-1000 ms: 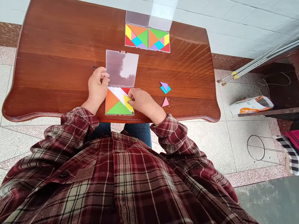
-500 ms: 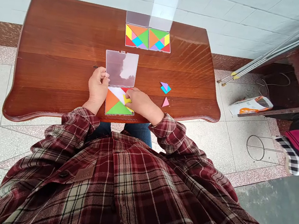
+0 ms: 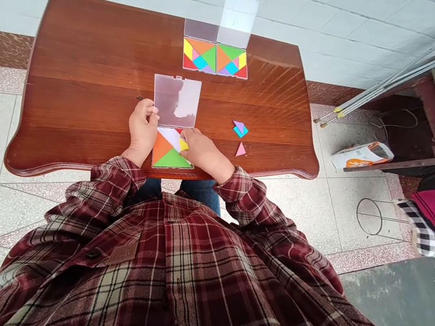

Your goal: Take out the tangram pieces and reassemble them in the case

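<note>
Okay, right grip (image 3: 204,147) on the yellow piece (image 3: 183,145) in the case (image 3: 169,134), can't tell if closed; left grip (image 3: 143,128) pinches the lid (image 3: 175,101), likely steadying it. Loose pieces (image 3: 241,149) nearby, presumably for easy reach; filled cases (image 3: 198,70) farther back, out of the way.

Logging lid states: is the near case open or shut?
Open: the near case's clear lid is swung back, leaving the orange and green pieces uncovered.
</note>
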### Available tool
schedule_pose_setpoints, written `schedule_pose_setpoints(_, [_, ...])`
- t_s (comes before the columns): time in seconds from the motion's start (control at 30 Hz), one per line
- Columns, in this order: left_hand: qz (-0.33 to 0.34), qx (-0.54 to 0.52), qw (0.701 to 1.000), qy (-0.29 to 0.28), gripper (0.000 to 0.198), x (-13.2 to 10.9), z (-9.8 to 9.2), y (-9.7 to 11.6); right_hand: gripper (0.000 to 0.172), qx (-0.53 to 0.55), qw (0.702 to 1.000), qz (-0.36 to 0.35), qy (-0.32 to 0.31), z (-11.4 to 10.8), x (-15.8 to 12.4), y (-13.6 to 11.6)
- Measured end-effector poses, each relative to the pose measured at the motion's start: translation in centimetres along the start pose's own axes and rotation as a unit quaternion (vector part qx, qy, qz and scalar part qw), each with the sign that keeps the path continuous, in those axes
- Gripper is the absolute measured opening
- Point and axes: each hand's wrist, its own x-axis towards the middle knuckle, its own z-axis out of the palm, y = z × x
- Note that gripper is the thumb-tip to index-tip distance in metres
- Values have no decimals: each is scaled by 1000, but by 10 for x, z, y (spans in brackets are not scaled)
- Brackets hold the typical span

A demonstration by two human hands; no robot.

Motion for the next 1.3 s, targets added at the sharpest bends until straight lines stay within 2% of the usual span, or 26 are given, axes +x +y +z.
schedule_pose_setpoints(0.13, [3, -2, 1000, -6, 14, 0, -1, 1, 15, 33, 999, -21, -11, -4, 2, 4])
schedule_pose_setpoints(0.23, [7, -3, 1000, -6, 14, 1, -1, 0, 8, 53, 998, -30, -6, -5, 1, 6])
schedule_pose_setpoints(0.4, [15, -11, 1000, -9, 17, 2, 0, -3, 10, 91, 994, -59, 5, -4, 5, 9])
schedule_pose_setpoints(0.53, [16, -11, 1000, -11, 18, 2, 0, -5, 12, 182, 979, -66, 61, -5, 13, 19])
schedule_pose_setpoints(0.63, [11, -10, 1000, -12, 18, 2, 1, -6, 5, 255, 961, -50, 99, -11, 13, 30])
schedule_pose_setpoints(0.83, [10, -14, 1000, -13, 17, 2, 0, -6, 12, 353, 934, -20, 49, -9, 1, 43])
schedule_pose_setpoints(0.93, [10, -12, 1000, -17, 18, 2, 0, -5, 21, 367, 928, -15, 63, 5, -4, 47])
schedule_pose_setpoints(1.1, [8, -4, 1000, -14, 17, 2, 0, -3, 19, 371, 927, -17, 55, 25, -10, 52])
schedule_pose_setpoints(1.3, [2, -9, 1000, -10, 16, 1, 0, 1, 22, 384, 921, -8, 68, 29, -19, 54])
